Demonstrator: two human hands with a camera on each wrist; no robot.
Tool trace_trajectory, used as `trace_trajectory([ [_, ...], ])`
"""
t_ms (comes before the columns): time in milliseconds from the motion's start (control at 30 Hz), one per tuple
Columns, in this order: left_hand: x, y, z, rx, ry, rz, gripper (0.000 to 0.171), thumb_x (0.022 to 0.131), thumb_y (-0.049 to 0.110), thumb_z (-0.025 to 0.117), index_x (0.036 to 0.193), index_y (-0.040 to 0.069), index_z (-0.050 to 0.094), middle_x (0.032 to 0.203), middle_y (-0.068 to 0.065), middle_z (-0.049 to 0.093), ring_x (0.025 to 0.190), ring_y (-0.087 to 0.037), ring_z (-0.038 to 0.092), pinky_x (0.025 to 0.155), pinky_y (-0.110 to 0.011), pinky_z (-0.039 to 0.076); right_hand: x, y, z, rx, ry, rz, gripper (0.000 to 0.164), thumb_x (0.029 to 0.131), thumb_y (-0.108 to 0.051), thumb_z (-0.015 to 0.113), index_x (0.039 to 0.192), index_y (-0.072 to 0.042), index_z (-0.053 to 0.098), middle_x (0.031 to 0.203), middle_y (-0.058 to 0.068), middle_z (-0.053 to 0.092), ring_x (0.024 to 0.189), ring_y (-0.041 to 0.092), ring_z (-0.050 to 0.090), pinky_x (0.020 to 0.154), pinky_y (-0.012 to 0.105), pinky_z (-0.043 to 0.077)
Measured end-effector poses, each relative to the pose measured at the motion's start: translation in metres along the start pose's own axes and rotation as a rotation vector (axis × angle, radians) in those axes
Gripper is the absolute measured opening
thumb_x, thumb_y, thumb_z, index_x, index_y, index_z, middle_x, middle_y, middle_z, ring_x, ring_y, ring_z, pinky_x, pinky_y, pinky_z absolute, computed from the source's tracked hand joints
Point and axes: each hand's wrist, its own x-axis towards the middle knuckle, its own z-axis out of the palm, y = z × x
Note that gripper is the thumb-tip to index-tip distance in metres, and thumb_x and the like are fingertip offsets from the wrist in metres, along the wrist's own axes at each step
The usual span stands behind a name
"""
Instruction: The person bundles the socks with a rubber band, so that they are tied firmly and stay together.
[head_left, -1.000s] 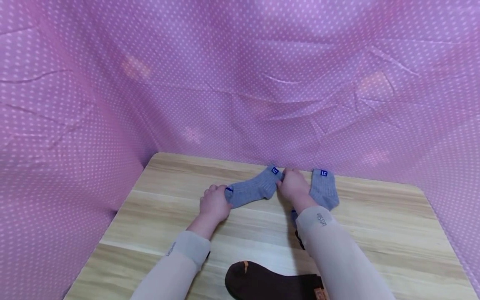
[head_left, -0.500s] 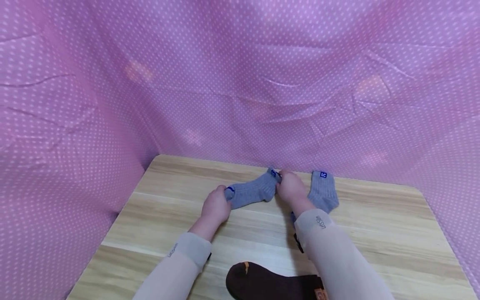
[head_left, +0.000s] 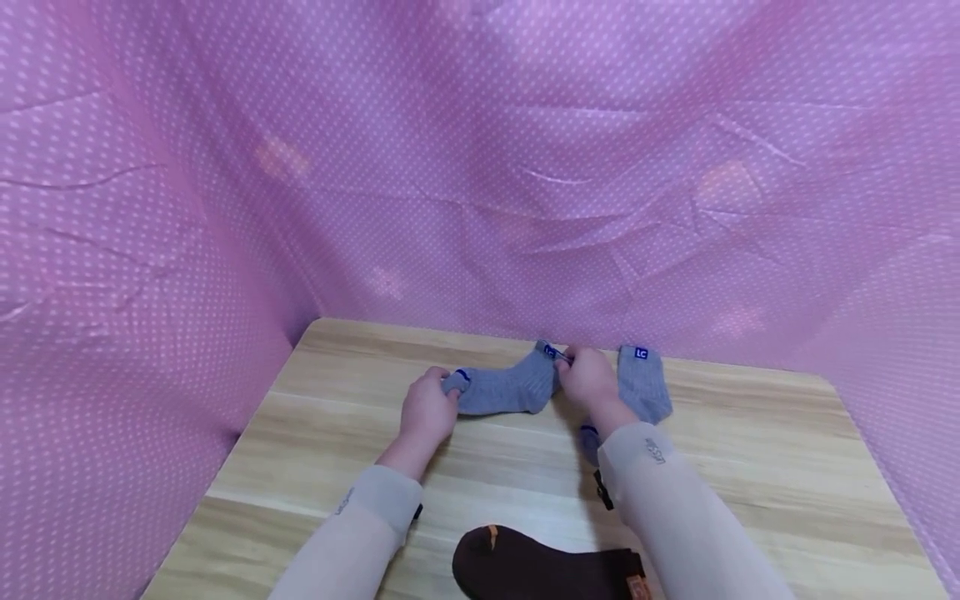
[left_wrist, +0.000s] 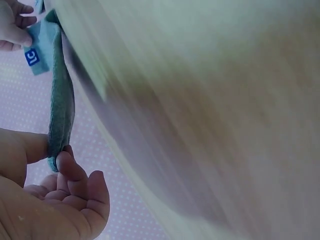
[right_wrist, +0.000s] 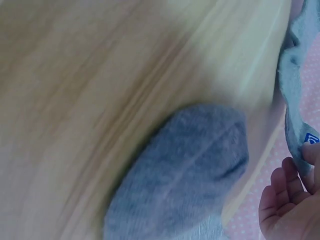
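Note:
A grey-blue ankle sock [head_left: 502, 390] with a blue label is stretched between both hands, lifted off the table in the left wrist view. My left hand [head_left: 429, 410] pinches its toe end between thumb and forefinger. At the cuff, beside the label, my right hand [head_left: 588, 379] pinches the other end. A second grey-blue sock [head_left: 643, 387] lies on the table to the right of the right hand, its middle partly hidden by that wrist. In the right wrist view this second sock [right_wrist: 185, 175] looms close below the hand.
A dark brown sock [head_left: 543, 567] with orange marks lies at the table's near side, partly under the right sleeve. The wooden table [head_left: 300, 450] is bordered behind and at the sides by a pink dotted cloth [head_left: 480, 167].
The sock between the hands has shifted slightly and its toe end is now bent up a little in the left hand. Both hands keep their pinch; the view has tilted a little.

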Motion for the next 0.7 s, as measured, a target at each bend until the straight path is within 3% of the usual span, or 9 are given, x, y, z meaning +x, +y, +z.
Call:
trace_trajectory([
  [367,-0.011,0.007,-0.008,-0.022,0.032,0.056,0.036,0.097,0.012,0.075,0.132,0.003,0.069,0.124,-0.022,0.072,0.116,-0.04,0.068,0.099,-0.053,0.054,-0.018,0.001,-0.022,0.057,0.008,0.011,0.028,0.103,-0.021,0.066,0.119,0.001,0.073,0.107,0.016,0.074,0.098,0.033,0.069,0.089,0.052,0.055],
  [533,-0.013,0.011,-0.011,-0.025,0.039,0.075,0.036,0.098,0.012,0.074,0.132,0.002,0.069,0.124,-0.021,0.072,0.116,-0.039,0.068,0.099,-0.053,0.055,-0.025,-0.002,-0.033,0.083,-0.006,0.034,0.025,0.103,-0.02,0.066,0.118,-0.001,0.072,0.102,0.013,0.072,0.091,0.029,0.066,0.082,0.047,0.054],
  [700,-0.018,0.016,-0.016,-0.013,0.053,0.093,0.035,0.098,0.012,0.074,0.132,0.003,0.069,0.126,-0.021,0.072,0.118,-0.039,0.068,0.1,-0.053,0.054,-0.033,-0.003,-0.042,0.074,0.021,0.005,0.022,0.102,-0.02,0.068,0.114,-0.003,0.073,0.099,0.012,0.073,0.087,0.028,0.067,0.079,0.048,0.054],
])
